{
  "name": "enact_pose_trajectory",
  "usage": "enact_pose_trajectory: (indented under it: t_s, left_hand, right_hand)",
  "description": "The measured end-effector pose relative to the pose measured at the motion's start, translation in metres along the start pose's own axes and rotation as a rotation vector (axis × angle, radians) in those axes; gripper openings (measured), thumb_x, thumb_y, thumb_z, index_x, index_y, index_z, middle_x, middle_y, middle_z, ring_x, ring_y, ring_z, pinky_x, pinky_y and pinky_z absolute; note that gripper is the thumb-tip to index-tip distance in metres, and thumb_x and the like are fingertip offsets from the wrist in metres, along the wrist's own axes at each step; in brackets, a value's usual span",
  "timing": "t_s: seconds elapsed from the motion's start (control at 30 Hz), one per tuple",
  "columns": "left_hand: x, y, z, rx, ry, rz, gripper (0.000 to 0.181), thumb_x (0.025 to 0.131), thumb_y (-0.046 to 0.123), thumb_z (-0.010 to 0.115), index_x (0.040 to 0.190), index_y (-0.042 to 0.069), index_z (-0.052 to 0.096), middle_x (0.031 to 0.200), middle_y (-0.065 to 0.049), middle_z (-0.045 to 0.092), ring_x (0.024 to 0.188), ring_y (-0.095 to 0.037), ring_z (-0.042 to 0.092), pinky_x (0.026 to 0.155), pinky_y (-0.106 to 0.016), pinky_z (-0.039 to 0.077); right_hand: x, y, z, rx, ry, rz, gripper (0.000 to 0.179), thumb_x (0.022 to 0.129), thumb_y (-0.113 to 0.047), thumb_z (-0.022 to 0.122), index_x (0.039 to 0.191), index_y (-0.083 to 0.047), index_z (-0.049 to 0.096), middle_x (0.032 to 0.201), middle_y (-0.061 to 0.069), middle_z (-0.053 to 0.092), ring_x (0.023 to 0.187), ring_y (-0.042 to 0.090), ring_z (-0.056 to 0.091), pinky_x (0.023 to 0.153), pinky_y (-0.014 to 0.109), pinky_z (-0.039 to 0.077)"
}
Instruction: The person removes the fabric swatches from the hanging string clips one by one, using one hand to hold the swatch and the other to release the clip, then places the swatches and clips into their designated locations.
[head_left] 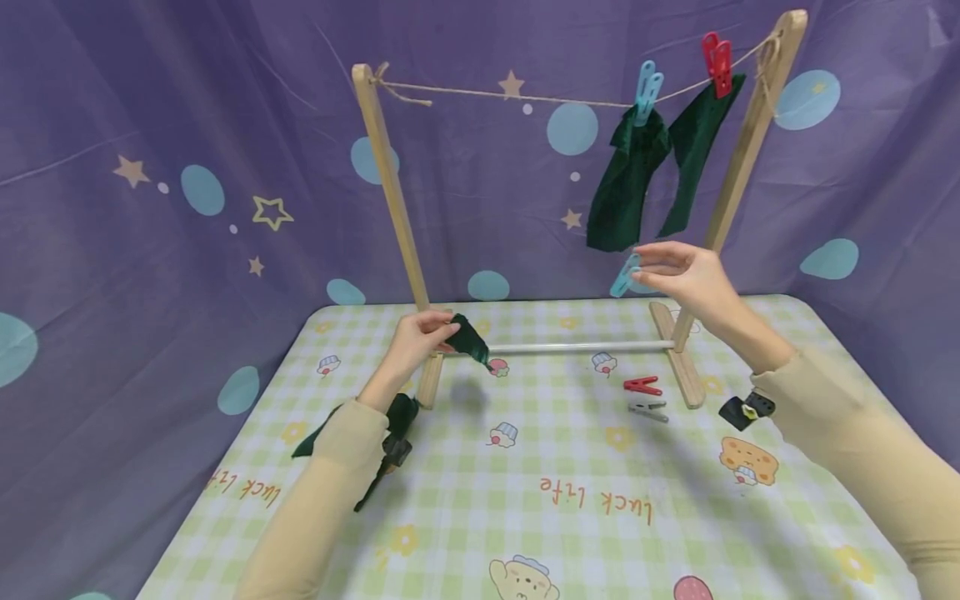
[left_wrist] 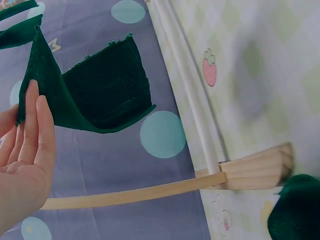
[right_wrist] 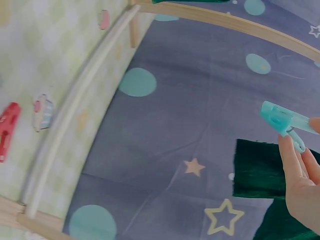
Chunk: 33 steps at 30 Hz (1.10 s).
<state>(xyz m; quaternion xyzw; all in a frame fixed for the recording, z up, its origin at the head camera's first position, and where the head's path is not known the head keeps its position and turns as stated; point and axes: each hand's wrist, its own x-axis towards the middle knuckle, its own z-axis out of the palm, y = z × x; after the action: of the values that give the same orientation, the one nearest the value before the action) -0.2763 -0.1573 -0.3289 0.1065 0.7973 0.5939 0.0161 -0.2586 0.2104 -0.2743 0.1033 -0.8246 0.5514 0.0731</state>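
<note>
My left hand (head_left: 412, 337) pinches a dark green cloth (head_left: 468, 337) by one edge, above the table near the left foot of a wooden drying rack. In the left wrist view the cloth (left_wrist: 112, 85) hangs out from straightened fingers and thumb. My right hand (head_left: 693, 279) pinches a light blue clothespin (head_left: 625, 277) by its handles, below the hanging cloths. Two green cloths hang near the right end of the string (head_left: 510, 93): one cloth (head_left: 626, 187) under blue clothespins (head_left: 647, 92), the other (head_left: 703, 146) under red clothespins (head_left: 718, 65).
A red clothespin (head_left: 642, 385) and a grey clothespin (head_left: 648, 410) lie on the checked tablecloth (head_left: 525, 517). More green cloth (head_left: 401, 412) lies beside the left sleeve. The rack's left post (head_left: 393, 192), right post (head_left: 750, 150) and white bottom bar (head_left: 570, 346) stand around the work.
</note>
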Motion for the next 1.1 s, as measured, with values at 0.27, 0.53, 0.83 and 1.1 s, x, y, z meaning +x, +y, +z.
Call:
enact_pose_trajectory:
  t_s: [0.27,0.53,0.83,1.1]
  left_hand:
    - [-0.010,-0.015,-0.002,0.006,0.002,-0.003,0.028,0.085,0.005,0.058,0.107,-0.012,0.056,0.095,-0.022,0.063,0.057,-0.009,0.060,0.064,-0.031,0.054]
    - [-0.020,-0.028,-0.004,0.038,-0.015,-0.045,0.030,0.085,0.008,0.058,0.109,-0.011,0.055,0.099,-0.024,0.061,0.058,-0.013,0.062,0.067,-0.033,0.053]
    - [-0.032,-0.040,-0.009,0.026,-0.022,-0.075,0.032,0.086,0.008,0.057,0.112,-0.010,0.054,0.096,-0.020,0.062,0.058,-0.012,0.061,0.068,-0.038,0.053]
    - [-0.045,-0.054,-0.014,0.037,-0.006,-0.119,0.034,0.085,0.010,0.059,0.115,-0.007,0.054,0.094,-0.017,0.062,0.066,-0.029,0.063,0.068,-0.042,0.052]
  right_hand:
    - [-0.012,0.019,0.003,0.026,-0.038,0.021,0.042,0.079,-0.023,0.068,0.115,-0.004,0.056,0.100,-0.012,0.063,0.086,-0.004,0.059,0.074,0.014,0.045]
    - [-0.022,0.037,0.004,0.027,-0.111,0.021,0.042,0.081,-0.021,0.066,0.114,-0.001,0.054,0.101,-0.007,0.062,0.087,-0.005,0.057,0.072,0.015,0.048]
    - [-0.033,0.056,0.011,0.059,-0.158,0.047,0.044,0.080,-0.016,0.067,0.114,0.007,0.051,0.100,-0.002,0.063,0.086,-0.002,0.059,0.073,0.018,0.049]
    - [-0.042,0.071,0.015,0.071,-0.206,0.083,0.043,0.081,-0.011,0.065,0.116,0.008,0.049,0.111,0.027,0.055,0.087,0.001,0.059,0.076,0.019,0.048]
